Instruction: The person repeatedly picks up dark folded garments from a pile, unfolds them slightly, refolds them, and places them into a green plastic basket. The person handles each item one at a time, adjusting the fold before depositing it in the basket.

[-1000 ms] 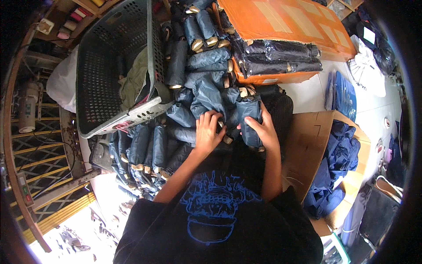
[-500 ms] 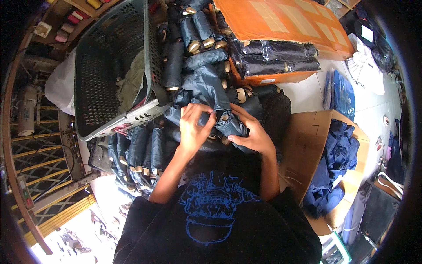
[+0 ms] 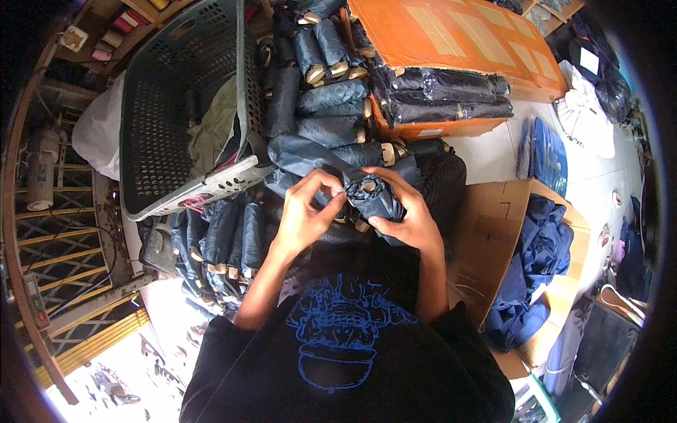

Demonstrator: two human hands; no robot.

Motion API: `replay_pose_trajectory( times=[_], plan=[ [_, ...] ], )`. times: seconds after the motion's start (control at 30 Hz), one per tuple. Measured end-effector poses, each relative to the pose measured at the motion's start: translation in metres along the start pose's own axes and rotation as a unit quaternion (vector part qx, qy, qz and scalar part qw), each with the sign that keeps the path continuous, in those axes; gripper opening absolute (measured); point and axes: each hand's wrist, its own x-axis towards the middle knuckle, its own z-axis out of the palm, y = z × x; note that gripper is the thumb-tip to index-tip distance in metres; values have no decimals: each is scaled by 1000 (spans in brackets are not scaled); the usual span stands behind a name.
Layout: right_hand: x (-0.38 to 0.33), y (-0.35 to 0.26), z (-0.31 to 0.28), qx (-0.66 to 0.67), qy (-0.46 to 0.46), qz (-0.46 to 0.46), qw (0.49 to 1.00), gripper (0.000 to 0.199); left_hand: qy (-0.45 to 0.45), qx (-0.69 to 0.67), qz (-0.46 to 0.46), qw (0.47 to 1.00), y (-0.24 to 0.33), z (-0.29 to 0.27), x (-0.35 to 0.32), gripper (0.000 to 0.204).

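Note:
A roll of shiny dark blue fabric (image 3: 377, 201), much like a folded umbrella, lies in front of me with its round end and pale core facing up toward me. Around its right side curls my right hand (image 3: 409, 215), thumb below and fingers over the top. At the left edge of the roll, my left hand (image 3: 307, 211) pinches thumb and forefinger together on what looks like a fabric edge. Just beyond my hands, similar dark blue rolls (image 3: 331, 130) with pale ends lie in a pile.
To the left, a dark perforated plastic basket (image 3: 243, 84) holds olive cloth. More rolls (image 3: 226, 240) stand below it. An orange carton (image 3: 451, 35) with dark wrapped packs is far right. Nearer, an open cardboard box (image 3: 493, 233) contains blue fabric (image 3: 543, 240).
The loose flap of fabric that stretched away beyond the roll has dropped and now lies lower, to the left. The roll's end shows more fully. Both hands have stayed nearly in place.

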Motion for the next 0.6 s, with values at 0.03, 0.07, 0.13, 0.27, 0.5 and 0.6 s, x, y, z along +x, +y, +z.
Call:
replay_pose_trajectory(
  times=[0.03,0.07,0.13,0.27,0.5,0.6],
  plan=[
    [0,-3,1,-30,14,-8,999,59,-3,-24,-16,1000,3,-1,-2,14],
    [1,-5,2,-60,29,-15,998,59,-7,-47,-32,998,5,-1,-5,13],
    [4,-10,5,-94,47,-37,994,58,-2,-99,-60,993,6,4,-11,10],
    [6,-24,15,-177,89,7,980,56,73,-159,-94,980,11,18,-13,7],
    [4,-31,14,-266,40,-17,963,58,97,-43,-25,994,28,20,-10,5],
    [5,-37,10,-295,26,-10,955,53,82,20,36,996,39,17,-6,6]
  ],
)
